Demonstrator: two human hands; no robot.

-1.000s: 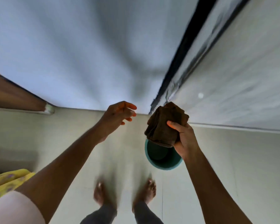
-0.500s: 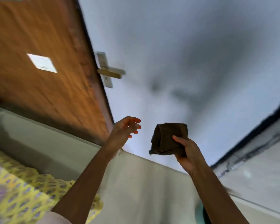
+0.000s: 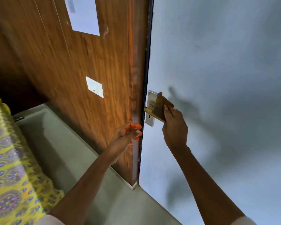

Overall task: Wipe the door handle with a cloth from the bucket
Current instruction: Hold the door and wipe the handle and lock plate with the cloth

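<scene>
A wood-grain panel [image 3: 81, 65] carries a white paper sheet [image 3: 83, 15] above a small white label [image 3: 94, 87]. A yellow patterned fabric [image 3: 8, 168] (purple motifs) lies at lower left, beside the grey-green floor [image 3: 68, 153].

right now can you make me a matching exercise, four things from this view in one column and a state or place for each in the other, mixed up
Things:
1. cloth
2. left hand
3. metal plate
4. patterned fabric

States or places:
A. open and empty, by the door edge
B. yellow, at the far left of the view
C. pressed over the door handle by the right hand
D. fixed to the grey door face, keyhole showing

Pairs: 1-C, 2-A, 3-D, 4-B
</scene>
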